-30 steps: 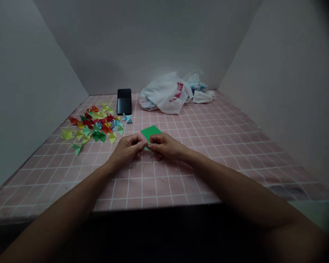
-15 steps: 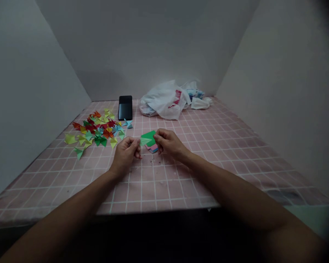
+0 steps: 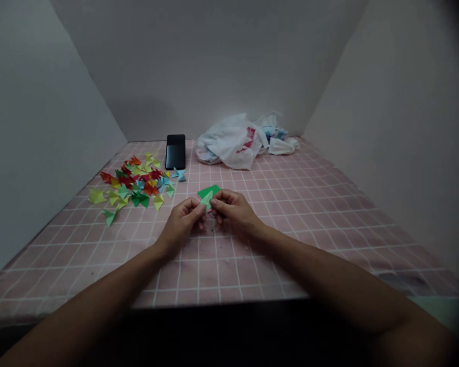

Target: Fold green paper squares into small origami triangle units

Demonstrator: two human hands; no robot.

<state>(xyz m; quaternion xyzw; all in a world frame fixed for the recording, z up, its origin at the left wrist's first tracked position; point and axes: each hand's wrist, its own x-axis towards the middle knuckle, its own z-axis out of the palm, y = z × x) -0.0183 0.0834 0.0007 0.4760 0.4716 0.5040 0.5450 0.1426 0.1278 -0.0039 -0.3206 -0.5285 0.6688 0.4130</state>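
Both my hands meet at the middle of a pink checked table (image 3: 290, 204). My left hand (image 3: 183, 221) and my right hand (image 3: 231, 211) each pinch a small light-green folded paper piece (image 3: 206, 200) between fingertips, just above the table. Right behind it lies a stack of green square paper sheets (image 3: 210, 190), partly hidden by my fingers. A heap of small folded paper pieces (image 3: 135, 182) in red, yellow, green and blue lies to the left of my hands.
A black phone (image 3: 175, 151) lies face up at the back, beside the heap. White plastic bags (image 3: 237, 140) sit crumpled against the back wall. Plain walls close the table in on the left, back and right. The table's front edge (image 3: 214, 300) runs under my forearms.
The hands parted briefly, the left holding the small green piece over the stack, and have come together again on it. A pink sheet seen under the stack is now hidden.
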